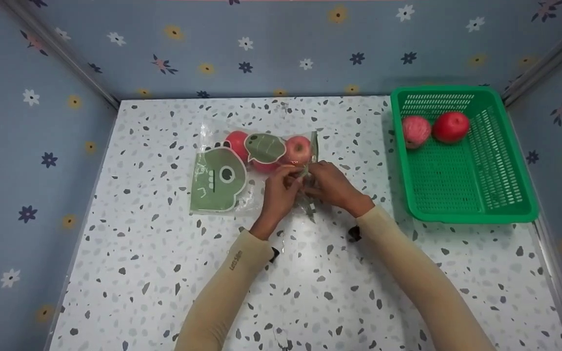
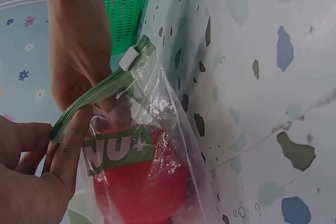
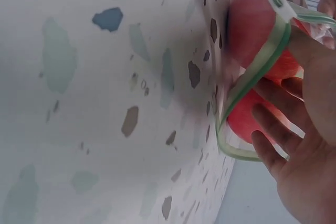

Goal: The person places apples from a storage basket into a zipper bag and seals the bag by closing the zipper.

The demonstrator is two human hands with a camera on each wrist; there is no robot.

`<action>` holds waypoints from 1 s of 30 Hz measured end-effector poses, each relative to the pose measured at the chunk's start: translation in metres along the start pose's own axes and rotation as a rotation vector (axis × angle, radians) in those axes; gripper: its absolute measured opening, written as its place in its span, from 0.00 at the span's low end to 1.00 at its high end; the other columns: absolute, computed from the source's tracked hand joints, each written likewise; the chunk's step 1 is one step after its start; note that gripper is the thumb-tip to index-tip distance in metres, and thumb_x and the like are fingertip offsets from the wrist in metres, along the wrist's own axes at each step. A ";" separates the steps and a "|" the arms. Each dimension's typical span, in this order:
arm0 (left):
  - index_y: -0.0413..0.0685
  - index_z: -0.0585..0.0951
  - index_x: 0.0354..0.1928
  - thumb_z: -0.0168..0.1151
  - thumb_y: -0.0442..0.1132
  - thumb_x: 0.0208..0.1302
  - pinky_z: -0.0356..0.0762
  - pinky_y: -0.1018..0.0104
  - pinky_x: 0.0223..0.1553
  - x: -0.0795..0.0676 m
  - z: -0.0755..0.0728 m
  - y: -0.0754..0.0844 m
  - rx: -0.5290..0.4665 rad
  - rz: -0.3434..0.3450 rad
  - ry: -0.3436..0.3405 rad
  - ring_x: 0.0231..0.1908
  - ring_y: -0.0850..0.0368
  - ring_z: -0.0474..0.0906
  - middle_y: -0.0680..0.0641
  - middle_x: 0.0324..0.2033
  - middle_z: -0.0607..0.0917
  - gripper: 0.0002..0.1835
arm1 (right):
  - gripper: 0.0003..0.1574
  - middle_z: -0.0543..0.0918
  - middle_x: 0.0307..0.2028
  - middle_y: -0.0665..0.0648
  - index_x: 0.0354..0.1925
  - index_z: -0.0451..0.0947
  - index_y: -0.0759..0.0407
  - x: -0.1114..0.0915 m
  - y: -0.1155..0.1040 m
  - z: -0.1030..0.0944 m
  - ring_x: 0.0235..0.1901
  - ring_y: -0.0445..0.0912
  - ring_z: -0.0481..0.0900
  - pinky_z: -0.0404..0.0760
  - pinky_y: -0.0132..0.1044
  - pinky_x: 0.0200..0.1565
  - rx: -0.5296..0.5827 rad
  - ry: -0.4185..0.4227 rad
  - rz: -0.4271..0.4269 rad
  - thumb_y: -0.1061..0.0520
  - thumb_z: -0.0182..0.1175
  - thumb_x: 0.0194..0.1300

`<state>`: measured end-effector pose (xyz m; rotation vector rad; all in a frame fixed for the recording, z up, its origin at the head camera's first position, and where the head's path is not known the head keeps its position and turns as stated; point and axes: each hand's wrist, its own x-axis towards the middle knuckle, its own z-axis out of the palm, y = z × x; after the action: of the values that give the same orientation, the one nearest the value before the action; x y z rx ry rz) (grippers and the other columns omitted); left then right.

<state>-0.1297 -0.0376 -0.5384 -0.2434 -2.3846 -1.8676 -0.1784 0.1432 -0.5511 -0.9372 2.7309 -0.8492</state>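
A clear zip bag (image 1: 256, 195) with green cartoon prints lies on the speckled table. Inside it are several red fruits, among them an apple (image 1: 298, 148) near the bag's mouth. My left hand (image 1: 281, 190) pinches the green zip strip (image 2: 100, 90) at the mouth. Opposite it, my right hand (image 1: 332, 184) holds the strip's other part between thumb and fingers, its remaining fingers spread loosely by the mouth in the right wrist view. There the mouth gapes and red fruit (image 3: 252, 27) shows behind the strip. A white slider (image 2: 128, 59) sits near one end of the strip.
On the right stands a green plastic basket (image 1: 471, 217) holding a streaked pink apple (image 1: 416, 131) and a glossy red fruit (image 1: 451, 126). Flower-patterned walls (image 1: 291, 44) enclose the table (image 1: 164, 278) at the back and on both sides.
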 end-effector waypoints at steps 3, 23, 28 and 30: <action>0.30 0.86 0.52 0.62 0.23 0.70 0.80 0.69 0.39 0.000 0.001 0.001 -0.003 -0.011 -0.003 0.40 0.45 0.86 0.35 0.48 0.86 0.11 | 0.35 0.88 0.50 0.61 0.68 0.77 0.59 -0.009 0.001 -0.009 0.50 0.57 0.83 0.79 0.53 0.55 -0.044 0.018 -0.024 0.53 0.74 0.68; 0.30 0.85 0.50 0.63 0.22 0.67 0.79 0.72 0.38 -0.003 0.003 -0.001 -0.034 -0.021 0.027 0.37 0.51 0.83 0.36 0.43 0.86 0.11 | 0.37 0.81 0.64 0.66 0.68 0.75 0.66 -0.064 0.006 -0.084 0.63 0.63 0.76 0.72 0.60 0.67 -0.334 0.001 0.046 0.52 0.74 0.68; 0.30 0.85 0.50 0.63 0.23 0.68 0.79 0.71 0.39 -0.003 0.003 -0.001 -0.037 -0.017 0.027 0.38 0.49 0.83 0.35 0.44 0.85 0.11 | 0.36 0.81 0.64 0.67 0.68 0.75 0.67 -0.075 0.009 -0.101 0.64 0.63 0.75 0.72 0.60 0.67 -0.355 0.021 0.056 0.55 0.74 0.68; 0.30 0.85 0.51 0.63 0.23 0.68 0.79 0.71 0.39 -0.003 0.003 -0.001 -0.035 -0.016 0.025 0.38 0.49 0.83 0.35 0.44 0.85 0.11 | 0.36 0.81 0.63 0.68 0.68 0.75 0.67 -0.080 0.012 -0.108 0.63 0.64 0.75 0.72 0.60 0.67 -0.357 0.044 0.056 0.56 0.74 0.67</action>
<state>-0.1268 -0.0355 -0.5404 -0.2035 -2.3460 -1.9088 -0.1525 0.2498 -0.4726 -0.8996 2.9903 -0.3818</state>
